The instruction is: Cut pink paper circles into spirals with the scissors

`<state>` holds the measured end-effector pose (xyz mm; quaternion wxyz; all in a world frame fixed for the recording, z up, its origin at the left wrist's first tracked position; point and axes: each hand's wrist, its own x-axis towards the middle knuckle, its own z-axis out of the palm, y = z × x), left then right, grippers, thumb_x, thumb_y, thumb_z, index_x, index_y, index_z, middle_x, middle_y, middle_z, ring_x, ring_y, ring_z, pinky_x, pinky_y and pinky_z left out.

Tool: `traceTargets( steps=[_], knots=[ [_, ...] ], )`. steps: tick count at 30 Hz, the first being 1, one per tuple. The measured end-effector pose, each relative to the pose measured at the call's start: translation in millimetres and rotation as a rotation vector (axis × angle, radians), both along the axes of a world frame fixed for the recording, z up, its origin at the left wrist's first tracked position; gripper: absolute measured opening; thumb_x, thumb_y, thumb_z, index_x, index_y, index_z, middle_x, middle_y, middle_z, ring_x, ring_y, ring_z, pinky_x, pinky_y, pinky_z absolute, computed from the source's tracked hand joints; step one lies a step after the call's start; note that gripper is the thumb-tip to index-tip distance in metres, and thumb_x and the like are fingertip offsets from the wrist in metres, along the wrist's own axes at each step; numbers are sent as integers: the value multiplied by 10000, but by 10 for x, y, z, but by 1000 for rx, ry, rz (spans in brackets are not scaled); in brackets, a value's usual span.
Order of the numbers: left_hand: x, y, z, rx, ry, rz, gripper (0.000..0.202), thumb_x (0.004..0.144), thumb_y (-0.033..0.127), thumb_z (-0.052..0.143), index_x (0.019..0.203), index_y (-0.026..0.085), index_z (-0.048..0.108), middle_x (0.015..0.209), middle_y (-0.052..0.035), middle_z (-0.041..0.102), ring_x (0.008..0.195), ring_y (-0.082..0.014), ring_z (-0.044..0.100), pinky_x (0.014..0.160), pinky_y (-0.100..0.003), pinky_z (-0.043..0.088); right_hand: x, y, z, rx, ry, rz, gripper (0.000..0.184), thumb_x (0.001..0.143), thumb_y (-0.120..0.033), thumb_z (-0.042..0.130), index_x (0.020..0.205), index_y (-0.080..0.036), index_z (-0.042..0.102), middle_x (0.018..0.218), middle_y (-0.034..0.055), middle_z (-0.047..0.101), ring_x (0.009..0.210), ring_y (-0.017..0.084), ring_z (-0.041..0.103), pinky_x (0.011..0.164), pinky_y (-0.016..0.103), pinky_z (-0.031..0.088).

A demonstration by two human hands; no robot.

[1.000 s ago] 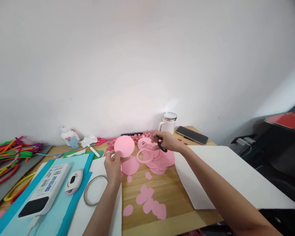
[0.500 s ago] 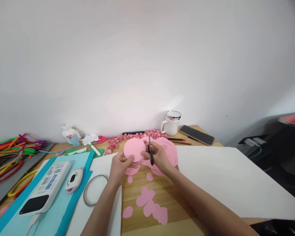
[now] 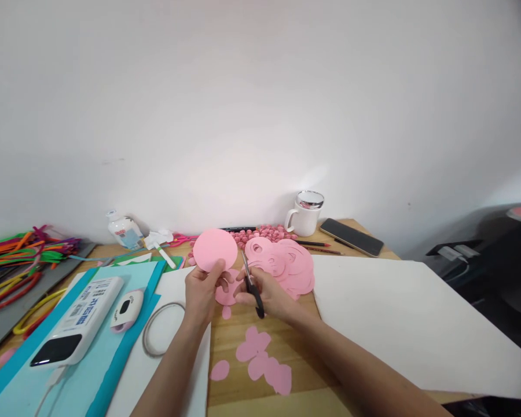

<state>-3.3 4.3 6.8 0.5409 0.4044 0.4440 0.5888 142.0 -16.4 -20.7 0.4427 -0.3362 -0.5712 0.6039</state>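
Note:
My left hand pinches the lower edge of a round pink paper disc and holds it up over the table. Beside it, to the right, my right hand grips a pair of scissors with dark handles, blades pointing up and away from me. The scissors are apart from the disc. Behind my right hand lies a pile of pink paper circles, some with oval holes cut in them. Several small pink paper petals are scattered on the wood nearer to me.
Small pink rolled buds lie along the wall, beside a white mug and a phone. On the left are a power bank, a tape roll and colourful pipe cleaners. A large white sheet covers the right side.
The paper disc and my left hand have moved left and slightly up. My right hand, still with the scissors, has come left and nearer to me, uncovering more of the pile.

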Motion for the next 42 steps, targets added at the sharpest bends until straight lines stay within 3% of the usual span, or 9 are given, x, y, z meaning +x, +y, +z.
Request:
traceTargets(
  steps=[4, 6, 9, 12, 16, 23, 29, 37, 42],
  knots=[
    [-26, 14, -19, 10, 49, 53, 248, 618, 297, 747, 571, 119, 582, 433, 13, 584, 338, -61, 456, 352, -176, 356, -48, -5, -58, -8, 27, 19, 423, 613, -396, 782, 849, -206, 487, 653, -32, 573, 580, 127, 511, 549, 245, 391],
    [-40, 41, -48, -14, 8, 127, 223, 583, 264, 768, 620, 99, 623, 476, -4, 617, 410, -93, 542, 432, -199, 453, -44, 31, -79, 5, 25, -135, 415, 618, -412, 769, 837, -202, 486, 676, -28, 561, 610, 130, 511, 576, 254, 404],
    [-40, 73, -103, -131, -31, 97, 226, 615, 242, 748, 727, 66, 660, 612, -79, 686, 586, -185, 663, 569, -294, 553, -1, 105, -98, -13, 34, -324, 411, 658, -451, 720, 878, -204, 477, 735, -7, 564, 678, 151, 529, 616, 274, 416],
    [-26, 78, -148, -234, 34, 41, 221, 655, 203, 721, 807, 50, 674, 725, -128, 712, 688, -210, 690, 613, -299, 566, 54, 154, -95, -18, -35, -473, 386, 687, -482, 671, 867, -206, 470, 696, -6, 550, 623, 153, 504, 569, 276, 397],
    [-27, 77, -165, -239, 95, 41, 220, 664, 201, 720, 823, 53, 682, 813, -151, 721, 737, -215, 695, 596, -269, 560, 84, 161, -70, 52, -86, -579, 366, 711, -479, 642, 886, -210, 466, 701, 0, 557, 608, 158, 495, 558, 285, 396],
    [-32, 51, -108, -96, 111, 25, 276, 635, 339, 742, 703, 77, 689, 600, -93, 699, 578, -203, 678, 635, -314, 562, 49, 109, -19, 86, -82, -399, 373, 671, -488, 693, 827, -204, 510, 682, -2, 571, 632, 166, 527, 593, 296, 417],
    [-21, -12, -74, -33, 209, -24, 315, 644, 408, 726, 662, 96, 682, 609, -84, 704, 515, -180, 640, 461, -247, 507, -15, 26, 4, 51, 5, -94, 403, 613, -443, 764, 812, -193, 518, 701, -11, 584, 621, 146, 527, 594, 273, 409],
    [-2, -53, -52, -50, 251, -81, 297, 627, 377, 732, 504, 132, 615, 429, -2, 583, 323, -109, 489, 276, -195, 350, -67, -7, -71, 2, 51, -33, 481, 598, -425, 787, 911, -209, 492, 694, -26, 568, 602, 132, 510, 548, 246, 393],
    [0, -61, -27, -15, 280, -117, 275, 645, 362, 722, 518, 134, 633, 410, 3, 570, 327, -103, 483, 283, -183, 338, -67, -10, -49, 11, 75, -50, 446, 594, -430, 787, 834, -214, 479, 669, -32, 555, 602, 132, 509, 552, 248, 390]
  ],
)
